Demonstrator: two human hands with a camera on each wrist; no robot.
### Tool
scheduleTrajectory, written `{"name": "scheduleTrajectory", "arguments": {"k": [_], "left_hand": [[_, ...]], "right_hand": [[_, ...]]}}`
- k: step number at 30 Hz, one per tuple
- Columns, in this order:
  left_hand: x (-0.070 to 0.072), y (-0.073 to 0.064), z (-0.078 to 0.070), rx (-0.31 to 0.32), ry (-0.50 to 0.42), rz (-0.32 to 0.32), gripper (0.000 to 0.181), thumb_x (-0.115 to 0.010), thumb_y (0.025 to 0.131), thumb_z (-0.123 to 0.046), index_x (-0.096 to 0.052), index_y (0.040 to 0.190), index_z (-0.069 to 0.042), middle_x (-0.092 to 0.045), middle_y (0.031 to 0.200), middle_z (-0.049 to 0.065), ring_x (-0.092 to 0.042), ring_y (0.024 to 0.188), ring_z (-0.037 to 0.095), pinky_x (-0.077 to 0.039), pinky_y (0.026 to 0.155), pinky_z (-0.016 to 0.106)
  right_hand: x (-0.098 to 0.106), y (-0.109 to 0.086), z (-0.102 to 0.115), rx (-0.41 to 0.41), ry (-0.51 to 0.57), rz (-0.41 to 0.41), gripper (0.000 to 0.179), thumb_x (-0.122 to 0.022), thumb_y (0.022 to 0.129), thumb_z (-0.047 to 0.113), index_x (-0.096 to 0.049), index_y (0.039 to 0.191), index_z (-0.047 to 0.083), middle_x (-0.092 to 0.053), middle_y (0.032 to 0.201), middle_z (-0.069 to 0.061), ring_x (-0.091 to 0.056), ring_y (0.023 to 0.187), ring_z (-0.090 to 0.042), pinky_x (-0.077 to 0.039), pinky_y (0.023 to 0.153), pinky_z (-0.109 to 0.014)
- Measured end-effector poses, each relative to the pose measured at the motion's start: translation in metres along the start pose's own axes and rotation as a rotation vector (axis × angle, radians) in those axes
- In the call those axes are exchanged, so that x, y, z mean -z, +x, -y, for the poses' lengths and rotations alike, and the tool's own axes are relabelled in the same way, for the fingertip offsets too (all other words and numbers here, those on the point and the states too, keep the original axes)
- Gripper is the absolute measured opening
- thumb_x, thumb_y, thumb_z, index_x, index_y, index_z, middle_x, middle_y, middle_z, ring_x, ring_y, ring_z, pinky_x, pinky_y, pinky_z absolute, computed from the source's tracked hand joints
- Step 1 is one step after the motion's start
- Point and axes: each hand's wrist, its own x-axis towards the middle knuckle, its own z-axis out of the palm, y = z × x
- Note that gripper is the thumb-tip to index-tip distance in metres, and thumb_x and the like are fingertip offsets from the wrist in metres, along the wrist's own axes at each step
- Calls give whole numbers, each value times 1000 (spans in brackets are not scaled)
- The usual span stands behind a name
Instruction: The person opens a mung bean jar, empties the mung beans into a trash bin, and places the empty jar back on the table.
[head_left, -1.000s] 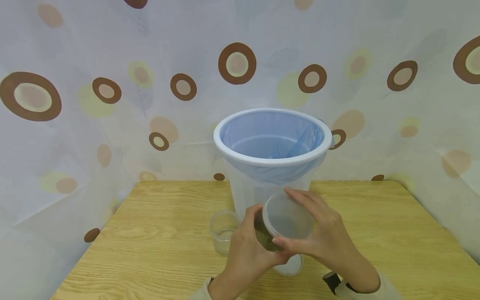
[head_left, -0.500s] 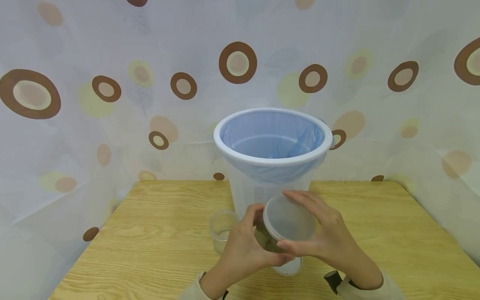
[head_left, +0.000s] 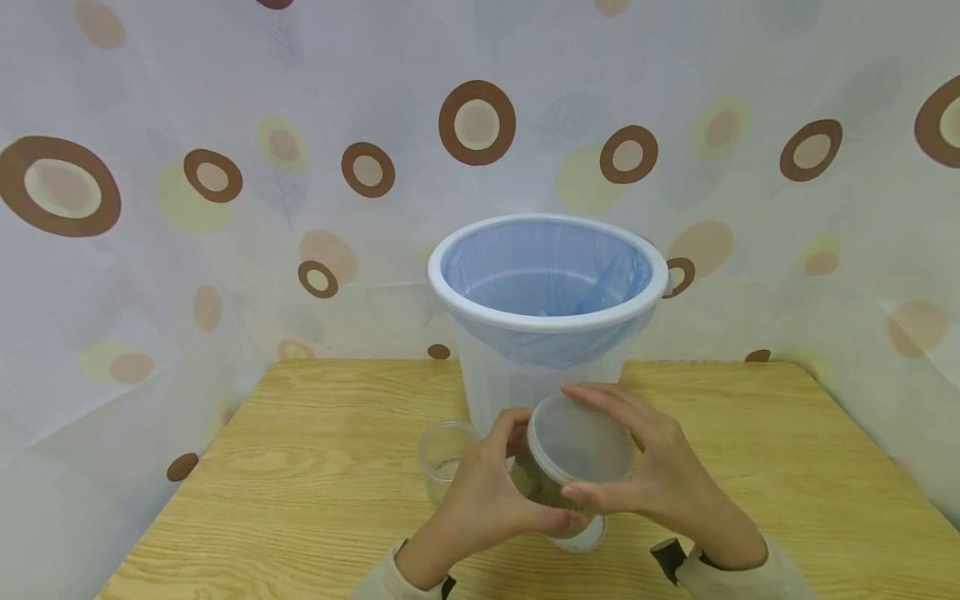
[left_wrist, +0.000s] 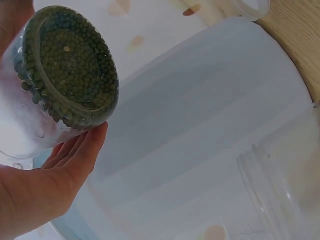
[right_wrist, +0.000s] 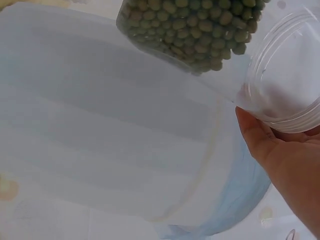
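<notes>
A clear plastic jar (head_left: 546, 487) partly filled with green mung beans (left_wrist: 70, 67) is held tilted in front of the bin. My left hand (head_left: 491, 496) grips the jar's side, its fingers and thumb curved round it. The translucent lid (head_left: 581, 439) sits on the jar's end, facing up and to the right in the head view. Around the lid's rim curl the fingers and thumb of my right hand (head_left: 663, 462). In the right wrist view, the beans (right_wrist: 195, 32) lie toward the jar's base, away from the ridged lid end. Some fingers are hidden behind the jar.
Directly behind the hands stands a tall white bin (head_left: 551, 322) with a blue bag lining it. Left of it is an uncovered clear jar (head_left: 444, 458). A white round lid (head_left: 581, 537) lies on the wooden table (head_left: 322, 475) below the hands.
Both hands and the jar have shifted slightly down and right. The right thumb has slid a little right along the lid's edge, and more of the beans shows.
</notes>
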Motion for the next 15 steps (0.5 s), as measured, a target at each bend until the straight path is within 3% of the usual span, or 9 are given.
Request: {"name": "scheduleTrajectory", "arguments": {"k": [5, 11, 15], "left_hand": [[-4, -1, 1, -6, -3, -72, 84, -90, 65, -27, -43, 134, -14, -62, 119, -3, -59, 106, 11, -48, 90, 31], [-14, -2, 3, -95, 249, -236, 88, -91, 61, -34, -45, 132, -6, -59, 121, 3, -59, 105, 15, -51, 88, 33], [-17, -2, 3, -122, 275, -267, 90, -91, 60, -33, -46, 133, -6, -58, 122, 4, -58, 106, 16, -51, 87, 35]], "right_hand": [[-7, 1, 5, -48, -47, -34, 78, -85, 68, 14, -50, 138, 10, -53, 135, -5, -54, 109, -18, -52, 74, -33], [-25, 3, 16, -172, -112, -126, 77, -82, 75, 23, -44, 138, 2, -50, 133, -13, -54, 107, -28, -51, 73, -45], [-30, 2, 15, -192, -130, -145, 75, -80, 77, 26, -43, 138, 1, -49, 133, -15, -55, 103, -31, -51, 71, -47]]}}
